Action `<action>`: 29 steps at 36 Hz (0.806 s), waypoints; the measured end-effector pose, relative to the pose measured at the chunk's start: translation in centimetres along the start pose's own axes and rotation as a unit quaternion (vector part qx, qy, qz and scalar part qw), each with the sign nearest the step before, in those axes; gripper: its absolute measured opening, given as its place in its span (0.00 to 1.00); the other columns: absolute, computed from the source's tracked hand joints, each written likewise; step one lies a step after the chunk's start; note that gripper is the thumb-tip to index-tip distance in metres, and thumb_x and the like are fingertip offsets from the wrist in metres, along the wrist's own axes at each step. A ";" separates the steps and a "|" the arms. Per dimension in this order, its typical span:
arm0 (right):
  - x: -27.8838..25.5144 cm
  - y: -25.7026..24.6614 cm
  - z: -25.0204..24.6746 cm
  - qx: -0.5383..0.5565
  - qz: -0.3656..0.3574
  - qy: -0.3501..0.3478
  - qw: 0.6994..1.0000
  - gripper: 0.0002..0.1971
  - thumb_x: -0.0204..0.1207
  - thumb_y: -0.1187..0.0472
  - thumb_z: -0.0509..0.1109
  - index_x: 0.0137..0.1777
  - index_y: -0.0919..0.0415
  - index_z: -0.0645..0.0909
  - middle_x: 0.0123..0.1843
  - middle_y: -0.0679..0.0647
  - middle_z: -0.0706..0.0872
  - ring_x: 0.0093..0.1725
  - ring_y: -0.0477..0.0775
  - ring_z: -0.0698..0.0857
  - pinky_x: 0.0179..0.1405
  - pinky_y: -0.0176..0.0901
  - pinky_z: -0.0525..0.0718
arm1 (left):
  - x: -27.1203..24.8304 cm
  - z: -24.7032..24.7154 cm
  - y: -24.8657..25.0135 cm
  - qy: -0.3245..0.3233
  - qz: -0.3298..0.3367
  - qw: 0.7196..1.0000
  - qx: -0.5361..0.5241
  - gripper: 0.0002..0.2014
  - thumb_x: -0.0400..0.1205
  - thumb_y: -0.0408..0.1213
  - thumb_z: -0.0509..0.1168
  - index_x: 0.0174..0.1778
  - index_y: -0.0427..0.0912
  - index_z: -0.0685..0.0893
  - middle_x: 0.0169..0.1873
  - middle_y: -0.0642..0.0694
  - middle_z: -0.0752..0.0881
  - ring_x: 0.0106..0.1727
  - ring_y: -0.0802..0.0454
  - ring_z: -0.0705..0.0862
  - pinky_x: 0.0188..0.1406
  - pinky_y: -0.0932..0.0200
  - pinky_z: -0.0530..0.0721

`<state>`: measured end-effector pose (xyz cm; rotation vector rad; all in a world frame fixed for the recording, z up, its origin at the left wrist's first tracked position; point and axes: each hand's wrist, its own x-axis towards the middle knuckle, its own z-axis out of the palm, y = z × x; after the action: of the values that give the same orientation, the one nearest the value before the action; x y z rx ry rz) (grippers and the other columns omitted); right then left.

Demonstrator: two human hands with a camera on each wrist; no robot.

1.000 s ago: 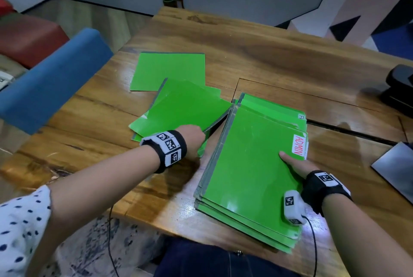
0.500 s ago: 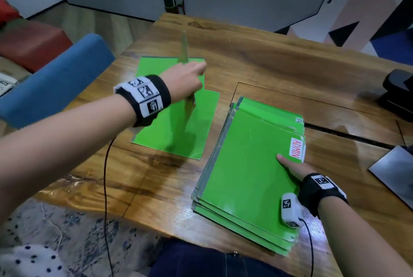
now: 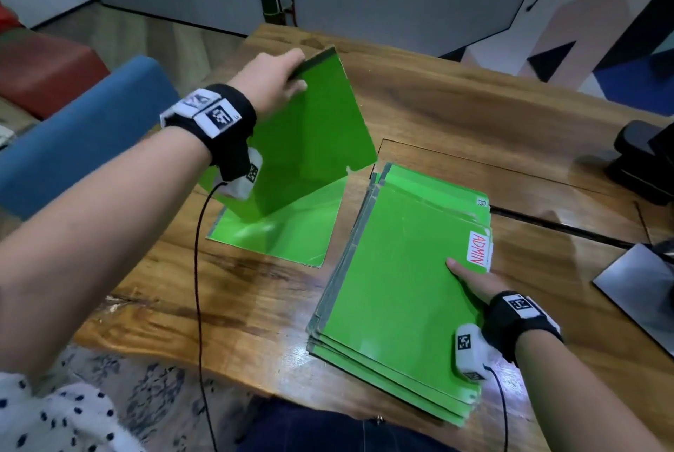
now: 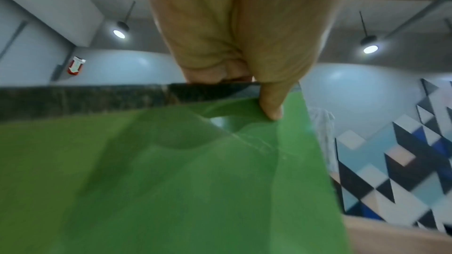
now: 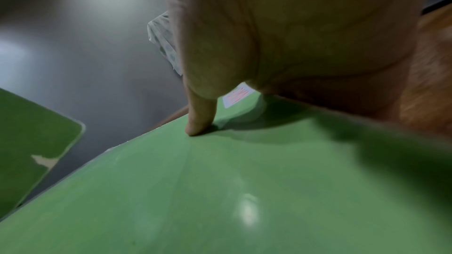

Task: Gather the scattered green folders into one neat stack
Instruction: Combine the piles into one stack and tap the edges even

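A: Why did the left hand [image 3: 270, 81] pinch that flat green plastic folder [image 3: 310, 145] by its dark spine?

B: To carry it tilted over another folder [image 3: 291, 232] lying on the wooden table [image 3: 456, 116], presumably toward the stack of green folders [image 3: 397, 291], which the right hand [image 3: 474, 282] pinned, thumb flat on top.

The left hand [image 3: 271, 81] is raised above the worktop [image 3: 456, 112], forearm reaching forward, thumb and fingers [image 4: 270, 103] pinching the top edge of a tilted folder [image 3: 310, 137]. The right hand [image 3: 474, 282] lies low on the stack [image 3: 394, 287], thumb flat on its top cover, wrist at the stack's right edge.
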<state>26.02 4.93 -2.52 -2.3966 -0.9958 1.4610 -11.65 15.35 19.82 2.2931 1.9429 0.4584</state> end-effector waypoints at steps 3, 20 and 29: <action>0.0 0.0 0.0 -0.002 -0.003 0.002 1.000 0.43 0.68 0.36 0.72 0.74 0.66 0.67 0.71 0.67 0.75 0.68 0.67 0.76 0.72 0.60 0.72 | -0.4 2.1 0.2 -0.034 -0.019 0.997 0.064 0.17 0.83 0.39 0.64 0.62 0.35 0.70 0.50 0.29 0.82 0.46 0.35 0.82 0.39 0.49 0.75; 0.1 -0.2 0.1 -0.020 -0.009 0.013 1.000 0.44 0.69 0.34 0.70 0.74 0.67 0.67 0.70 0.66 0.76 0.67 0.65 0.77 0.70 0.59 0.74 | 1.6 5.0 -5.1 0.036 -0.240 0.969 -0.040 0.23 0.77 0.45 0.71 0.64 0.35 0.80 0.58 0.32 0.84 0.60 0.35 0.82 0.58 0.46 0.79; 1.1 -0.2 0.0 -0.026 0.005 0.011 1.000 0.45 0.63 0.29 0.71 0.70 0.63 0.71 0.64 0.63 0.81 0.60 0.64 0.82 0.66 0.60 0.79 | 0.0 11.0 -7.3 -0.076 -0.325 0.942 -0.041 0.29 0.72 0.47 0.75 0.60 0.29 0.77 0.56 0.30 0.84 0.57 0.34 0.83 0.50 0.44 0.80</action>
<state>26.28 5.75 -3.22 -2.4518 -1.0321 1.4257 -15.31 17.92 7.40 1.4484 2.3663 0.2671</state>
